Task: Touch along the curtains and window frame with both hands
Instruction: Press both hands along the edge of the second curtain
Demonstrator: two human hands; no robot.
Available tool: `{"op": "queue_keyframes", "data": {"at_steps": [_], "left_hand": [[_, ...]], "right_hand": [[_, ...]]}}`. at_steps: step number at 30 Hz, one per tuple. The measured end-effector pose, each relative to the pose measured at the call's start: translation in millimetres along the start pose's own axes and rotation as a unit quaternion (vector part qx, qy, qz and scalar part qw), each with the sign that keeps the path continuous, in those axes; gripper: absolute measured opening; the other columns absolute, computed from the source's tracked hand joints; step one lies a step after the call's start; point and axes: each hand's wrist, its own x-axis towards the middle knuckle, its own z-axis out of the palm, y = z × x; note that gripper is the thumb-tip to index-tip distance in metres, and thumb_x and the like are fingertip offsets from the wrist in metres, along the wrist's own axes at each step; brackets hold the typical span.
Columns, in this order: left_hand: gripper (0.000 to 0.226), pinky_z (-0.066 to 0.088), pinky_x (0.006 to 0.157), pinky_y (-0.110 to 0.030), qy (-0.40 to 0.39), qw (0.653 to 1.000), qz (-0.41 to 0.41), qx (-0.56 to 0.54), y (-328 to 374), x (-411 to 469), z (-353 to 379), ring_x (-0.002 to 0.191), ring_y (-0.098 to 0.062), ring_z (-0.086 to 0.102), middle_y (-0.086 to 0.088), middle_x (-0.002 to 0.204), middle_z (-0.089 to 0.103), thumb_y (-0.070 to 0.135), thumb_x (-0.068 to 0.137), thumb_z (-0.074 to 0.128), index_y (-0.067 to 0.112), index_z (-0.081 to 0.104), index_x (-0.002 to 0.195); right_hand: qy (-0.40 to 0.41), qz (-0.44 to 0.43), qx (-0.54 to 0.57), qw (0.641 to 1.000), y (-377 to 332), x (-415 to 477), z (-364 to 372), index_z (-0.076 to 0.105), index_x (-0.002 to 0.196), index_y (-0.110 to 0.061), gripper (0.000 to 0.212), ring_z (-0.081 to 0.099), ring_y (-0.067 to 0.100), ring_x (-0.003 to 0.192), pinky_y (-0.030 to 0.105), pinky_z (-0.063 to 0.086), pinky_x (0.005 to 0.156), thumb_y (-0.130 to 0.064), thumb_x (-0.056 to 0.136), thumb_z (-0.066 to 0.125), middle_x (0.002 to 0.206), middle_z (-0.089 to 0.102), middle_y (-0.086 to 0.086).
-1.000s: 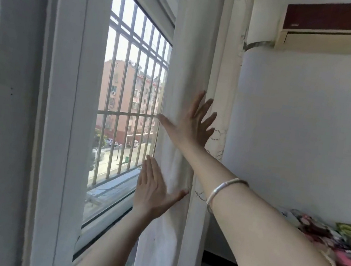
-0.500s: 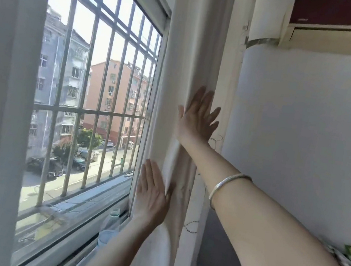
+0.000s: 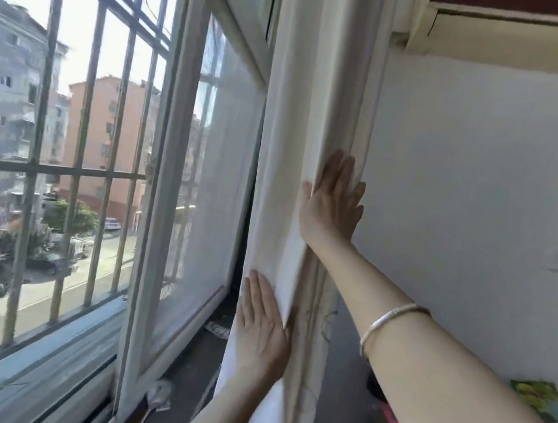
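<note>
A white curtain [image 3: 298, 117] hangs gathered in vertical folds at the right end of the window. My left hand [image 3: 262, 331] lies flat on its lower part, fingers pointing up and held together. Higher up, my right hand [image 3: 334, 204] presses flat on the curtain's right folds, fingers slightly spread; a silver bangle [image 3: 387, 321] sits on that forearm. The white window frame [image 3: 163, 166] stands to the left of the curtain, with a screened sash beside it. Neither hand grips anything.
Metal security bars [image 3: 82, 133] cover the open window at left, with a street and buildings beyond. A white wall [image 3: 481, 189] is at right, an air conditioner [image 3: 520, 37] above it. Colourful bedding [image 3: 544, 403] lies at lower right. Small debris lies on the sill [image 3: 190, 371].
The view has swung left, showing more window and an inner sash. Both hands stay flat on the curtain; the right hand's thumb has drawn in and the left hand has slid slightly right.
</note>
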Motion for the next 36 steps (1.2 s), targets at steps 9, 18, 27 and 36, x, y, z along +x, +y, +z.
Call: {"op": "queue_keyframes", "data": {"at_steps": [9, 18, 27, 36], "left_hand": [[0.066, -0.017, 0.11, -0.032, -0.025, 0.999, 0.029, -0.016, 5.5, 89.1, 91.4, 0.138, -0.025, -0.025, -0.014, 0.15, -0.026, 0.03, 0.098, 0.022, 0.009, -0.035, 0.124], [0.065, -0.018, 0.11, -0.031, -0.009, 0.999, 0.035, -0.027, 11.0, 198.2, 189.8, 0.138, -0.027, -0.024, -0.016, 0.149, -0.029, 0.032, 0.097, 0.018, 0.007, -0.037, 0.123], [0.061, -0.018, 0.111, -0.031, -0.009, 1.0, 0.008, 0.006, 6.0, 298.1, 289.4, 0.139, -0.026, -0.022, -0.013, 0.15, -0.027, 0.029, 0.098, 0.018, 0.013, -0.036, 0.124], [0.06, -0.029, 0.104, -0.026, 0.0, 1.0, 0.011, 0.02, -17.9, 392.3, 364.3, 0.139, -0.025, -0.023, -0.011, 0.151, -0.026, 0.031, 0.098, 0.016, 0.014, -0.034, 0.125]], "right_hand": [[-0.001, 0.026, 0.003, 1.0, 62.2, 82.5, 76.3, -0.01, 0.146, -0.018, 0.063, -0.001, 0.04, 0.142, 0.054, 0.016, 0.112, -0.037, 0.097, 0.025, 0.157, -0.009, 0.004], [0.019, 0.001, 0.003, 1.0, 120.4, 178.1, 160.1, -0.008, 0.147, -0.017, 0.064, 0.003, 0.04, 0.141, 0.053, 0.017, 0.111, -0.036, 0.098, 0.027, 0.158, -0.006, 0.004], [-0.019, -0.004, -0.002, 1.0, 186.3, 272.1, 254.4, -0.011, 0.146, -0.016, 0.063, -0.001, 0.041, 0.142, 0.053, 0.015, 0.113, -0.037, 0.098, 0.023, 0.157, -0.01, 0.004], [0.003, -0.026, -0.047, 0.999, 215.4, 348.1, 344.4, -0.013, 0.146, -0.012, 0.064, 0.0, 0.041, 0.142, 0.052, 0.017, 0.112, -0.036, 0.098, 0.023, 0.157, -0.01, 0.005]]}}
